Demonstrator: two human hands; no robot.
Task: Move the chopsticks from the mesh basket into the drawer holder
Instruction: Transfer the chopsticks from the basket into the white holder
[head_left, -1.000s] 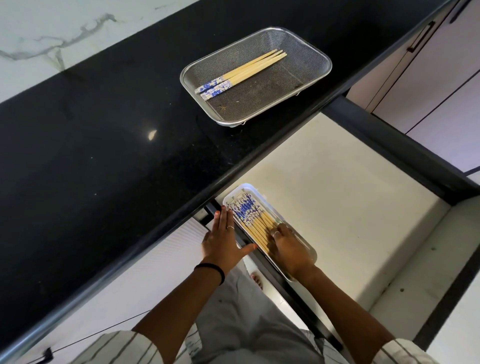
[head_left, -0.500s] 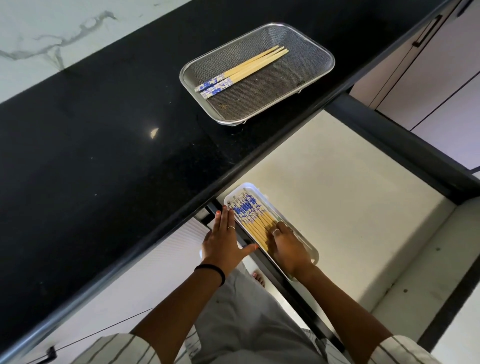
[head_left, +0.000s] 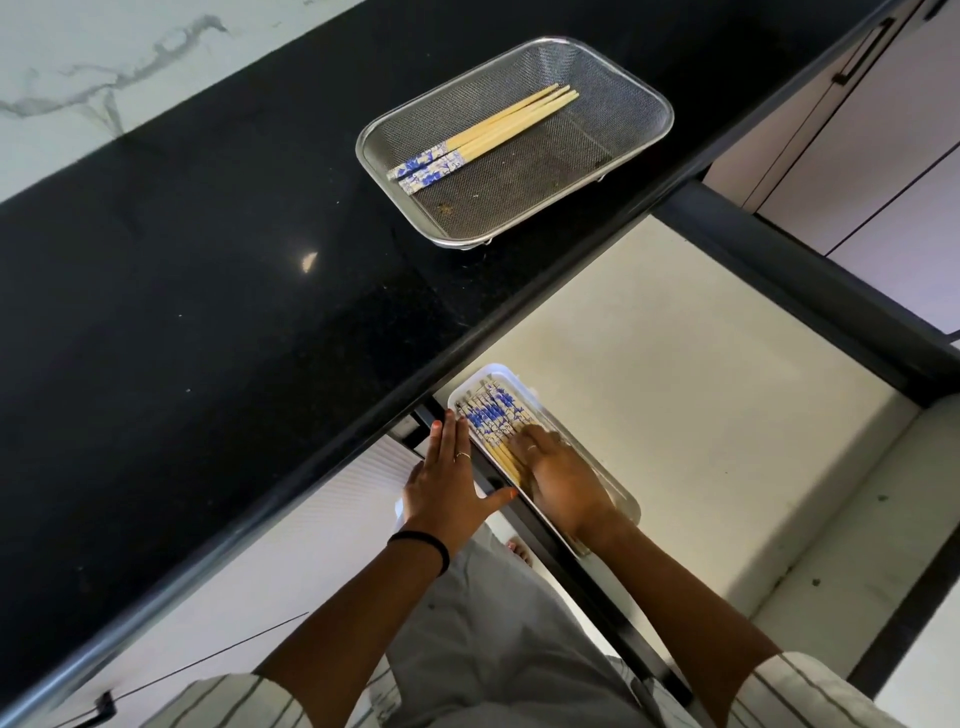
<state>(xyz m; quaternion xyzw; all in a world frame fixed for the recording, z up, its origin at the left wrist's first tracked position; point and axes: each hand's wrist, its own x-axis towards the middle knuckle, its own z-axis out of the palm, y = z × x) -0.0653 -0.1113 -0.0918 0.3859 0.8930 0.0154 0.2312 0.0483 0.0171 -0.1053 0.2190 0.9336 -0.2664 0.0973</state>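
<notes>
1. The black counter (head_left: 218, 322) runs across the scene, and below its near edge the drawer (head_left: 675, 395) stands open, its pale floor mostly bare.
2. On the counter, far right, sits the mesh basket (head_left: 641, 98), a shallow steel tray on little feet.
3. At the drawer's left near corner lies the drawer holder (head_left: 511, 375), a white tray already packed with a row of stored sticks (head_left: 491, 418), blue ends pointing far.
4. The left hand (head_left: 449, 486) lies flat on the drawer's front edge just beside the holder, fingers pressed together, thumb out to the right, gripping nothing.
5. The right hand (head_left: 558, 475) rests palm-down on the sticks in the holder, fingers laid loosely over them; whether it pinches any, I cannot tell.
6. The chopsticks (head_left: 485, 137) left to move lie in a tight bundle in the basket, patterned ends to the left. They look light, stiff and smooth, apt to roll or fan apart. I'd pinch the whole bundle near its middle, where it balances.
</notes>
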